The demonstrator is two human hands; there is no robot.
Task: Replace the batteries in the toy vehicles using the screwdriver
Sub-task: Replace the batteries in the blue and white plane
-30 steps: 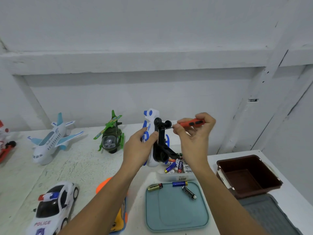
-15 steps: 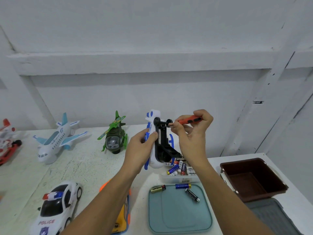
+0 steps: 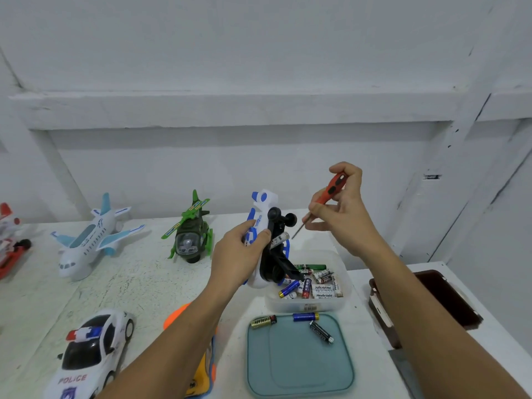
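Above the battery tub point(image 3: 344, 302), right grip point(image 3: 342, 214) pinches screwdriver point(image 3: 331, 191) slanting tip down-left; left grip point(image 3: 239, 257) clasps upright white-blue toy point(image 3: 263, 201).

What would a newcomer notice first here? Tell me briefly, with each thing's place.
At centre, the left hand holds a white-and-blue toy plane upright, black underside facing the right hand, which grips a red screwdriver beside it. Nearer the camera sit a clear tub of batteries and a teal tray with three loose batteries. A white airliner, green helicopter and police car stand to the left.
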